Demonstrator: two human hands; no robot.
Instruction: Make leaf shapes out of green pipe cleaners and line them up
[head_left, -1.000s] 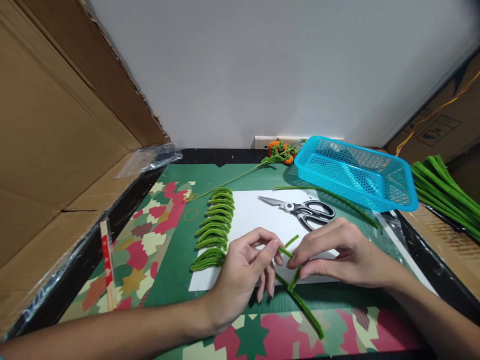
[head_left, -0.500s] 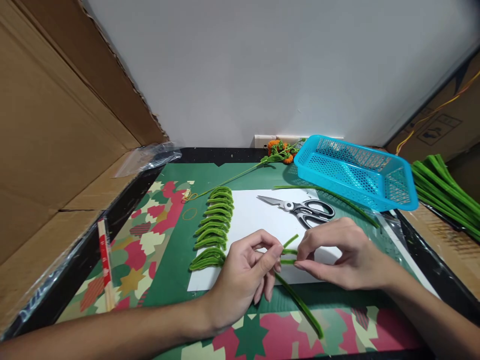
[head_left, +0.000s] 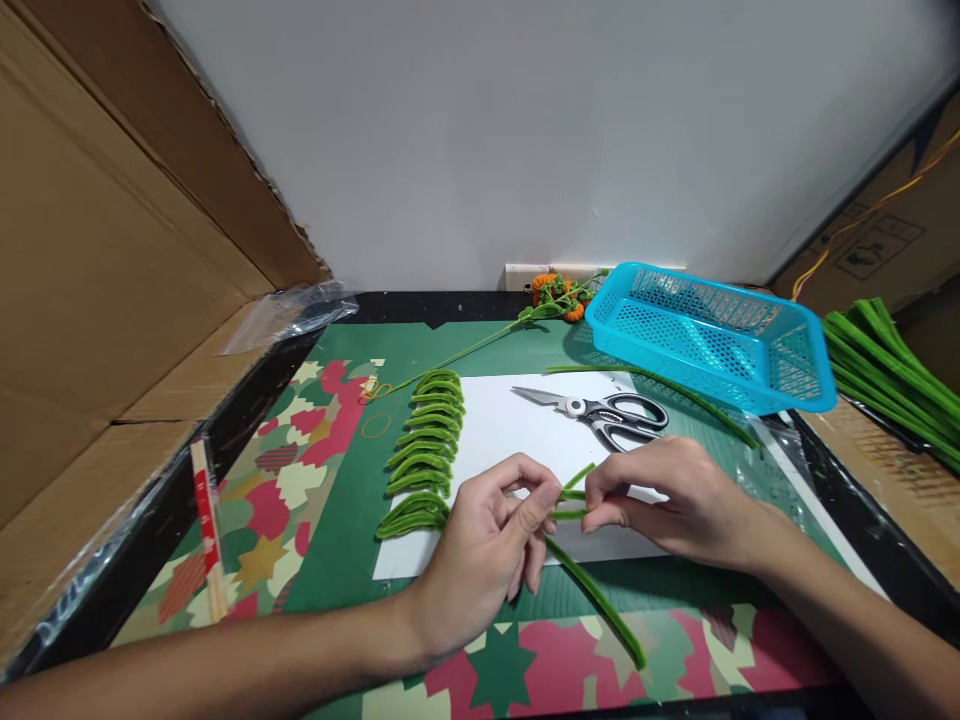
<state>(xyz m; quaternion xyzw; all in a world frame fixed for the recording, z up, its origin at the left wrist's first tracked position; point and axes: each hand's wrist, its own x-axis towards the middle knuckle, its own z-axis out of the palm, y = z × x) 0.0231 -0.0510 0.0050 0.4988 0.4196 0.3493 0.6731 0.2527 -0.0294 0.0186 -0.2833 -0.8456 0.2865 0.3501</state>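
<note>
Between thumb and fingers, my left hand (head_left: 499, 535) pinches a green pipe cleaner (head_left: 600, 605), whose long tail slants down to the right below the palm. My right hand (head_left: 667, 505) is closed on the looped part of the pipe cleaner, a short way to the right of my left fingertips. A short end sticks up between the two hands. Left of my left hand lies a column of folded green pipe-cleaner leaves (head_left: 424, 465), partly on a white sheet of paper (head_left: 487, 430). Scissors (head_left: 600, 410) with black and grey handles rest on the paper beyond my hands.
A blue perforated basket (head_left: 712, 370) stands at the back right, with a loose pipe cleaner (head_left: 675, 388) before it. Orange flowers (head_left: 559, 292) on a green stem lie at the back. A pipe-cleaner bundle (head_left: 892, 375) sits far right; wrapped chopsticks (head_left: 208, 530) lie left.
My right hand has shifted slightly left, closer to my left fingertips, and less of the loop shows between them. The view has tilted a little; the other things stay put.
</note>
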